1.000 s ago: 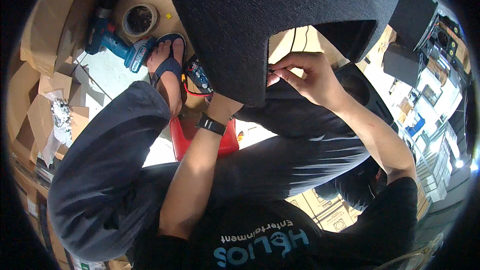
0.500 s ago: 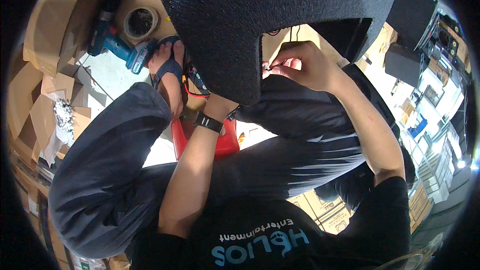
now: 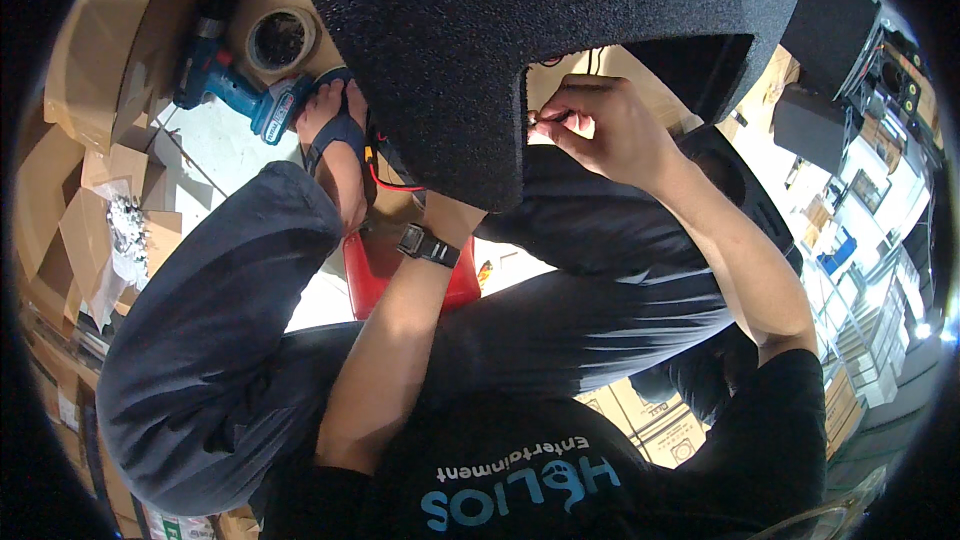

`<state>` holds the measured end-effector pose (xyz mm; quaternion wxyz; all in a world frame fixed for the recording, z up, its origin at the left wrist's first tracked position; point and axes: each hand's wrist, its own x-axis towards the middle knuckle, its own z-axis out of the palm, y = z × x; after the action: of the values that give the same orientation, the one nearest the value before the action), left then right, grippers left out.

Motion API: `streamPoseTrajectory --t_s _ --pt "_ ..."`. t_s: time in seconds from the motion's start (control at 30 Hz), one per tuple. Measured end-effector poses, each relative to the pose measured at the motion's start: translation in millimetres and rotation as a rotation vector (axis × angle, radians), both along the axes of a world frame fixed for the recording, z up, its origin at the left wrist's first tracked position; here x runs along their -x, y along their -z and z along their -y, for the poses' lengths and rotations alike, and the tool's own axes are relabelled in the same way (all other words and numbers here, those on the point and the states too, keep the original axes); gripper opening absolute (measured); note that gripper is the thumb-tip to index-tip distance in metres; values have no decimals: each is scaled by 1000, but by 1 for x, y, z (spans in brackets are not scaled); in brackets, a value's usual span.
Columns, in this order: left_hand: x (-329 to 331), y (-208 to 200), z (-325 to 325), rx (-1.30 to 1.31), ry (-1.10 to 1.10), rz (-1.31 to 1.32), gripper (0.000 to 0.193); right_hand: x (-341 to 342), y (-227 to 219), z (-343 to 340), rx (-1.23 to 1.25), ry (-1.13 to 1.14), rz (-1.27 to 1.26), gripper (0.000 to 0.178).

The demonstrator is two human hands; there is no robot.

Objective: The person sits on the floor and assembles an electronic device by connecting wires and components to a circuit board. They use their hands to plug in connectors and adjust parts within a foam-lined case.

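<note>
A large black textured panel (image 3: 500, 30) fills the top of the view. My right hand (image 3: 600, 130) is at its cut-out edge, fingers pinched on a small metal part (image 3: 545, 120) beside thin wires. My left forearm, with a black wristwatch (image 3: 428, 244), reaches up under the panel, which hides my left hand. Red and black wires (image 3: 385, 172) hang below the panel by my sandalled foot (image 3: 335, 135).
A blue cordless drill (image 3: 225, 80) and a roll of tape (image 3: 280, 38) lie on the floor upper left. A red box (image 3: 385, 270) sits under my left arm. Cardboard boxes (image 3: 100, 200) line the left. Black speaker cabinets (image 3: 830, 50) and shelving stand at right.
The black panel has come lower and further left in view. My right hand stays pinched at its cut-out edge; my left forearm remains under the panel.
</note>
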<state>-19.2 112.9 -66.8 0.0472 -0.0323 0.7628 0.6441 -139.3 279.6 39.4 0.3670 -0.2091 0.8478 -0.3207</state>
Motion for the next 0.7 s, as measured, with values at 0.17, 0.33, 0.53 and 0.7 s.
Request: streamPoseTrajectory --t_s 0.17,0.33,0.53,0.7 --pt "-1 -4 -1 92 -56 -53 12 -1 0 4 -33 -6 -104 16" --pt "-5 -4 -3 163 -55 -57 12 -3 1 8 -11 -23 -138 11" --pt "-10 11 -3 -37 1 49 15 -5 4 5 -79 -17 -23 8" --pt "-2 31 38 65 246 123 21 -13 23 -17 -89 -132 15 8"
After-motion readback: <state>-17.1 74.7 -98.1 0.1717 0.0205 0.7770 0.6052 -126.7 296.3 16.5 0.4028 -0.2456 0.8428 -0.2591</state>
